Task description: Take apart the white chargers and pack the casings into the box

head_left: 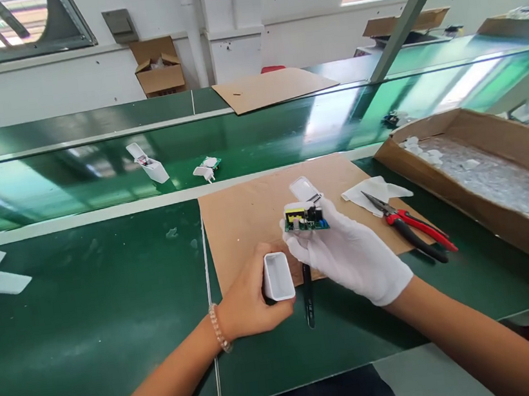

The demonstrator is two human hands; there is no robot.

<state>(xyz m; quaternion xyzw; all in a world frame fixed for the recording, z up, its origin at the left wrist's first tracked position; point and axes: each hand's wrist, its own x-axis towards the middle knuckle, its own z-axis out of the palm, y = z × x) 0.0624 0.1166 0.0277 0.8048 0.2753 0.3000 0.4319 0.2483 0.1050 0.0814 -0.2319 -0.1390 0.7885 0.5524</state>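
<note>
My right hand (349, 252), in a white fabric glove, grips a small green circuit board (305, 218) with a yellow transformer on it, holding it up above the middle of the tabletop. My bare left hand (243, 298), with a beaded bracelet (219, 327) at the wrist, is closed around an open white plastic case (277, 277), its mouth turned toward me, just near the board. A white plastic cover (304, 189) shows just beyond the board, and a slim black tool (308, 296) pokes out below my gloved hand. Beneath them lies a brown cardboard sheet (268, 223) on the green tabletop (89, 312). To the right, red-and-black pliers (415, 230) rest with their tips on a white cloth (371, 195), beside a cardboard box (464, 230) of parts in clear plastic. More white casings (147, 163) lie on the far green surface (258, 147)
</note>
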